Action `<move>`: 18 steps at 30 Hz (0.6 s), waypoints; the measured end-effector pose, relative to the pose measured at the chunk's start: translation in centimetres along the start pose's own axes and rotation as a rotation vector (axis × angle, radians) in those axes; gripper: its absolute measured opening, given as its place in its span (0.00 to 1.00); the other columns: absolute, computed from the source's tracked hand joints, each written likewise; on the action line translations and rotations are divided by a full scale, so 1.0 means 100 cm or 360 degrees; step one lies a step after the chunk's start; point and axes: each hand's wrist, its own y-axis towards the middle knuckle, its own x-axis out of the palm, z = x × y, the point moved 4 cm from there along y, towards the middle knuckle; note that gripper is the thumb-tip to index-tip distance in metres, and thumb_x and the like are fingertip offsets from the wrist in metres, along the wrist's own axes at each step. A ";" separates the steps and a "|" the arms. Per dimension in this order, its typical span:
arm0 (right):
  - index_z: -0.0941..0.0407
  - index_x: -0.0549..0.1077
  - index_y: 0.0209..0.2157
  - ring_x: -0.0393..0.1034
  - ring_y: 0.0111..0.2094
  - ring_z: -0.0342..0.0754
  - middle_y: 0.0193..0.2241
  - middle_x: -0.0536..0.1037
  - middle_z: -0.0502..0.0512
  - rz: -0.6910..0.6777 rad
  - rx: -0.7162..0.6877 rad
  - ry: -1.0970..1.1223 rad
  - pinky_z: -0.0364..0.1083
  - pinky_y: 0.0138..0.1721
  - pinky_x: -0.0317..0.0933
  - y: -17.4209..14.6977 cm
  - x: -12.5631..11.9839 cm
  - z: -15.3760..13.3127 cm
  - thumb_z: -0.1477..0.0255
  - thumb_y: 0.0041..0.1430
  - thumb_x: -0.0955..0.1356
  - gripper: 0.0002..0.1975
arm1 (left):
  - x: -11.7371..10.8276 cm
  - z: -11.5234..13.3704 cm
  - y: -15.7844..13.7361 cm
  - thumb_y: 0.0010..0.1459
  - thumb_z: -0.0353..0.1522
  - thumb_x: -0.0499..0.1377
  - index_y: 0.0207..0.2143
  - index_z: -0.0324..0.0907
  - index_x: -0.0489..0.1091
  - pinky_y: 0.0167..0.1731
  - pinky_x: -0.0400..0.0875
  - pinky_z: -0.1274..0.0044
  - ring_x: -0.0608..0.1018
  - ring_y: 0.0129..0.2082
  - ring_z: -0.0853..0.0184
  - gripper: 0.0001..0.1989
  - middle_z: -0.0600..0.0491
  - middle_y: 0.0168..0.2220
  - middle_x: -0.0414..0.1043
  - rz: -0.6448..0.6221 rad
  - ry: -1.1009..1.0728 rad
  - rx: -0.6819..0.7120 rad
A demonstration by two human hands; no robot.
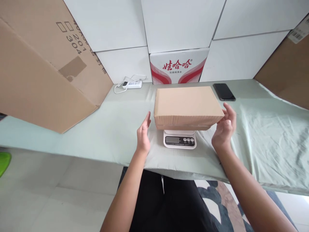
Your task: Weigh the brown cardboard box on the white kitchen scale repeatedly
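Observation:
A closed brown cardboard box (187,101) rests on a small white kitchen scale (180,144), covering its weighing plate. The scale's dark panel with a grey display and several round buttons shows below the box's front edge. To the left of the box, my left hand (144,133) is held upright with a small gap between it and the cardboard, fingers extended. By the box's right front corner is my right hand (225,129), its fingers apart and slightly curved; whether the fingertips touch the cardboard I cannot tell. Neither hand grips anything.
Behind the box stands a white and red carton (177,67) among stacked white boxes (123,64). A black phone (224,92) lies at the back right, a white device with a cable (132,84) at the back left. Large cardboard boxes (48,71) flank the cloth-covered table (108,129).

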 end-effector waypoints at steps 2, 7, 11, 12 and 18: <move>0.40 0.74 0.70 0.77 0.63 0.65 0.60 0.80 0.58 -0.0071 -0.0054 0.0012 0.69 0.66 0.70 -0.001 0.002 -0.002 0.40 0.70 0.62 0.36 | 0.002 -0.001 -0.001 0.70 0.66 0.52 0.72 0.49 0.75 0.81 0.64 0.58 0.68 0.81 0.48 0.43 0.46 0.78 0.69 -0.0063 -0.0013 -0.0023; 0.43 0.70 0.74 0.66 0.75 0.70 0.73 0.73 0.58 -0.0202 -0.0271 -0.0078 0.76 0.77 0.57 -0.004 0.004 -0.009 0.42 0.74 0.62 0.36 | 0.008 -0.003 -0.002 0.70 0.65 0.53 0.69 0.45 0.78 0.79 0.67 0.55 0.72 0.78 0.45 0.43 0.42 0.75 0.73 -0.0227 -0.0070 -0.0069; 0.41 0.71 0.73 0.69 0.73 0.70 0.71 0.75 0.58 -0.0186 -0.0347 -0.0126 0.76 0.76 0.61 -0.005 0.004 -0.015 0.43 0.76 0.61 0.34 | 0.008 -0.003 -0.002 0.70 0.65 0.53 0.68 0.44 0.78 0.79 0.68 0.54 0.74 0.77 0.45 0.43 0.41 0.74 0.75 -0.0230 -0.0082 -0.0072; 0.42 0.72 0.73 0.70 0.72 0.70 0.70 0.75 0.58 -0.0179 -0.0362 -0.0132 0.76 0.75 0.61 -0.005 0.004 -0.016 0.43 0.76 0.60 0.33 | 0.008 -0.003 -0.002 0.70 0.65 0.54 0.68 0.44 0.78 0.78 0.68 0.54 0.74 0.77 0.44 0.43 0.41 0.74 0.75 -0.0228 -0.0083 -0.0075; 0.43 0.71 0.74 0.75 0.66 0.67 0.65 0.78 0.61 -0.0124 -0.0279 -0.0015 0.73 0.69 0.68 -0.004 0.004 -0.015 0.43 0.74 0.63 0.35 | 0.006 0.000 -0.002 0.71 0.64 0.54 0.71 0.46 0.76 0.79 0.67 0.56 0.70 0.79 0.46 0.42 0.43 0.76 0.72 -0.0163 -0.0078 -0.0024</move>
